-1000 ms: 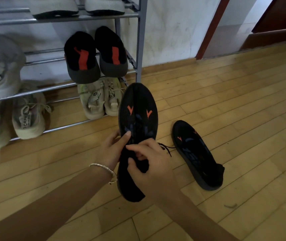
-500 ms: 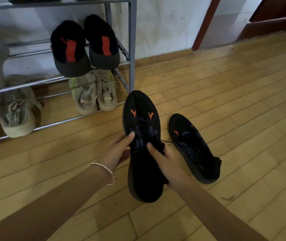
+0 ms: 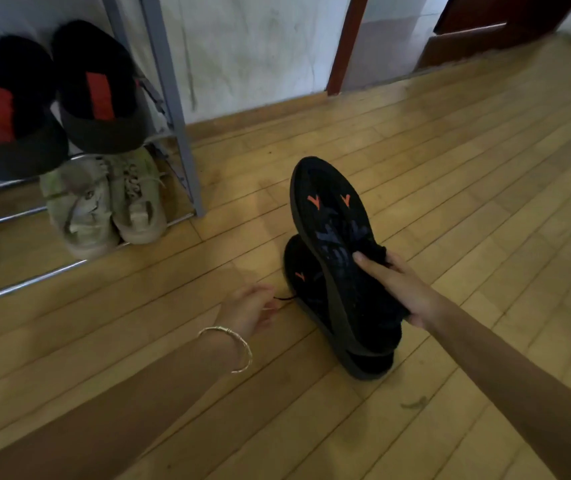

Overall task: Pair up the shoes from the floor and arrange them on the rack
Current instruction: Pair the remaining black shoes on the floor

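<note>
Wooden floorboards fill most of the frame, running up to a pale wall and a dark red door frame at the upper right. At the upper left stands the grey metal rack point(image 3: 169, 109), its rails already carrying shoes: a black pair with red strips point(image 3: 52, 98) on a higher rail and a pale greenish pair point(image 3: 104, 202) below it, toes outward, each pair side by side as the task asks.

Right of centre, the right hand point(image 3: 398, 289) holds a black shoe point(image 3: 332, 237) off the floor, tilted with its orange-marked top facing the camera. The fingers are clamped around its heel end, thumb on one side, which leaves the other hand free. Directly beneath and partly hidden by it, the matching black shoe point(image 3: 315, 299) lies on the floor, so the two are being brought together as a pair.

The left hand point(image 3: 249, 306), bracelet at the wrist, reaches low toward that floor shoe; its fingers are loosely curled near a thin black lace end, and whether they pinch it I cannot tell, since motion blurs them. The likely next step is lifting the second shoe, then carrying both to a free rail.
</note>
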`<state>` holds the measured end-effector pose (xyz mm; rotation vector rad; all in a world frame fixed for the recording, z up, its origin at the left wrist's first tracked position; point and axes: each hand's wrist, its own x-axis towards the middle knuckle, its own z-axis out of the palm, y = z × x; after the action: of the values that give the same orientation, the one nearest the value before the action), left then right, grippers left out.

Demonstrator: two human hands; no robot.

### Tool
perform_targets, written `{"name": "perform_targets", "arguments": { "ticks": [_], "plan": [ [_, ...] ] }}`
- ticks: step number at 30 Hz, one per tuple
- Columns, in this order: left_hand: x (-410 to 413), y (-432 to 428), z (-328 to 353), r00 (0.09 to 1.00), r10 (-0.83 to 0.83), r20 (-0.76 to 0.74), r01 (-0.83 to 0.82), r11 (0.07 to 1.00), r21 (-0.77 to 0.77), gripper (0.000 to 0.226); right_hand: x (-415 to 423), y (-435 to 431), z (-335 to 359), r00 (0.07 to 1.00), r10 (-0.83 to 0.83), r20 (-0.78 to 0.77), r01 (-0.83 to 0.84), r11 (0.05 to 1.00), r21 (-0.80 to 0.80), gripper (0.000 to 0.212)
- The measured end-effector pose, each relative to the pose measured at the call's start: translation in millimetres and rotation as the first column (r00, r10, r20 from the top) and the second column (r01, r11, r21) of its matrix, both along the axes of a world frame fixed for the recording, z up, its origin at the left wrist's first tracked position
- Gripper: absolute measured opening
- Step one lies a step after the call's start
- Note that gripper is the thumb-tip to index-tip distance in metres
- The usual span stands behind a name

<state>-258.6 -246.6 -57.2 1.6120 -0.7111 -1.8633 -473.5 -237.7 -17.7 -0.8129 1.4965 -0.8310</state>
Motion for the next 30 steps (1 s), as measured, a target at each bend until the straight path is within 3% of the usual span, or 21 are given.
{"name": "perform_targets", "arguments": {
  "ticks": [2,5,8,11,13,16,18,22,26,30],
  "plan": [
    [-24.7,-5.8,-5.2,0.999,-0.048,-0.003,0.049,0.995,0.088,0.016,-27.5,-7.7,-3.2,0.999,-0.028,-0.020,0.029,0.999,0.023,0.043],
    [-58.6,-9.0,-23.0,0.990,-0.139,0.011,0.134,0.968,0.213,0.011,-60.1,-12.4,-13.5,0.994,-0.106,0.003,0.106,0.993,0.054,0.045],
    [-84.5,-9.2,-31.8,0.997,-0.080,-0.011,0.080,0.952,0.294,0.043,-76.0,-10.4,-27.7,0.986,-0.161,0.048,0.155,0.982,0.109,0.041],
    [-101.4,-10.6,-33.2,0.999,0.041,-0.032,-0.029,0.949,0.313,0.048,-75.4,-3.8,-44.8,0.977,-0.195,0.088,0.179,0.969,0.168,0.043],
    [-110.8,-9.4,-34.8,0.997,0.050,-0.058,-0.031,0.957,0.287,0.053,-68.6,-0.1,-52.0,0.966,-0.230,0.122,0.203,0.959,0.199,0.044],
    [-118.9,-8.6,-53.3,1.000,0.008,0.020,-0.012,0.981,0.193,0.067,-61.0,2.7,-53.6,0.964,-0.233,0.131,0.201,0.955,0.219,0.056],
    [-114.6,-8.5,-45.7,0.995,0.079,0.067,-0.087,0.987,0.135,0.053,-59.5,3.9,-48.0,0.967,-0.222,0.124,0.190,0.955,0.227,0.066],
    [-73.6,-13.3,-25.0,0.994,0.103,0.030,-0.102,0.994,-0.022,0.025,-54.2,8.5,-22.8,0.966,-0.222,0.135,0.192,0.960,0.203,0.042],
    [-8.4,-20.3,1.0,0.995,0.102,-0.012,-0.102,0.993,-0.064,0.021,-11.3,19.2,-0.9,0.974,-0.179,0.137,0.154,0.972,0.180,0.045],
    [52.1,-7.0,25.9,0.978,0.192,-0.079,-0.197,0.978,-0.064,0.028,61.9,24.1,20.7,0.957,-0.141,0.253,0.112,0.986,0.126,0.045]
  ]
}}
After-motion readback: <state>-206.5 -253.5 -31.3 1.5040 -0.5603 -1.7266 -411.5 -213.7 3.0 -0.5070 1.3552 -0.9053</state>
